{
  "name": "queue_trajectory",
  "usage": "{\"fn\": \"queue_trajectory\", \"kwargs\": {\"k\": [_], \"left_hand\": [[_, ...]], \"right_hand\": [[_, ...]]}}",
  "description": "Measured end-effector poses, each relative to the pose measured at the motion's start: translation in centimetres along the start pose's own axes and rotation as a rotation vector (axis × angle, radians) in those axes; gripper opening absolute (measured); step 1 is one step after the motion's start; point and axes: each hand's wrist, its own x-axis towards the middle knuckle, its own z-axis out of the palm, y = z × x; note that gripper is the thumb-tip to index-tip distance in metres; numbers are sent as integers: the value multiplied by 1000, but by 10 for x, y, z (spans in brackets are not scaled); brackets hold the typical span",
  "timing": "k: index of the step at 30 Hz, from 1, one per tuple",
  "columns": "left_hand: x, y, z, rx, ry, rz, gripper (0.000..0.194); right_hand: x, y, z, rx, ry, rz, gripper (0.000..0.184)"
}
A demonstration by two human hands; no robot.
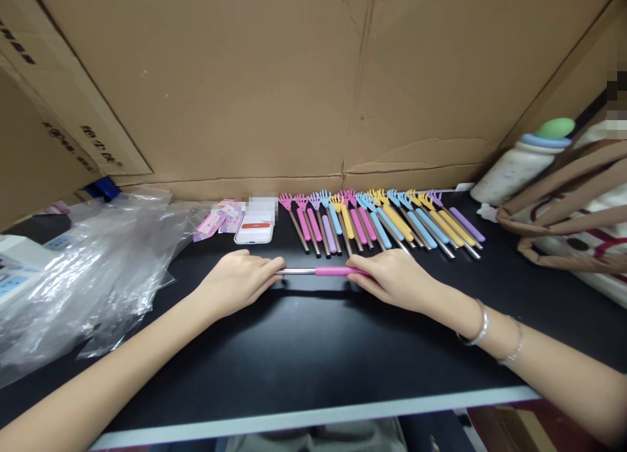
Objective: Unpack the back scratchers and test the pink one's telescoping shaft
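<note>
A back scratcher (pixel 333 271) with a pink grip and a metal rod lies level between my two hands, just above the black table. My left hand (pixel 241 277) is closed around its metal end, and my right hand (pixel 389 274) is closed on the pink grip. My fingers hide both of its ends. Behind my hands, several back scratchers (pixel 386 220) in pink, purple, blue and yellow lie side by side, their claw heads pointing to the back.
Clear plastic bags (pixel 112 262) are heaped at the left. A phone (pixel 255 226) and small printed cards (pixel 220 218) lie at the back. A bottle (pixel 514 168) and a brown-trimmed bag (pixel 578 210) stand at the right. Cardboard (pixel 255 86) walls the back.
</note>
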Motion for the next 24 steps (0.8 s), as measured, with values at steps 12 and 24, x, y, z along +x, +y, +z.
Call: {"fn": "queue_trajectory", "kwargs": {"k": [12,24], "left_hand": [[1,-4,-5,-8,11,-12,22],[-1,-25,-8,-36,53,-4,26]], "right_hand": [[2,1,-4,-125,107,-56,26],[2,15,-15,-209,233,0,33]]}}
